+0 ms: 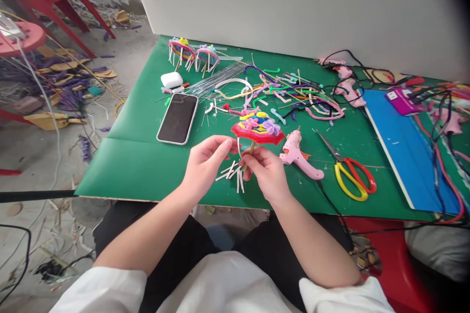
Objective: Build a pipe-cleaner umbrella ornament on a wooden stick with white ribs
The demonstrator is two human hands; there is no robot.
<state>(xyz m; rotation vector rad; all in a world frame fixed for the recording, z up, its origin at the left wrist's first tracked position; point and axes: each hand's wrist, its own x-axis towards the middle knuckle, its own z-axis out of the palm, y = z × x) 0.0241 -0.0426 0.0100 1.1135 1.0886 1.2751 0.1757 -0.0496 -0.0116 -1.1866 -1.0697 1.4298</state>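
Observation:
A small pipe-cleaner umbrella (259, 132) with a red rim and yellow, pink, blue and lilac flowers stands upright above the table's front part. My right hand (268, 168) is closed round its thin stick handle below the canopy. A narrow white strip (239, 145) curves down from under the left rim toward my right fingers. At that strip, my left hand (209, 159) has its fingers pinched together; the exact contact at the fingertips is partly hidden. Several short white strips (235, 172) lie on the table just beneath the hands.
A pink glue gun (301, 157) and scissors (348, 171) lie to the right, beside a blue board (404, 156). A phone (178, 118) and white case (172, 79) sit left. Behind are two similar umbrellas (181, 51), metal wires (216, 78) and tangled pipe cleaners (293, 93).

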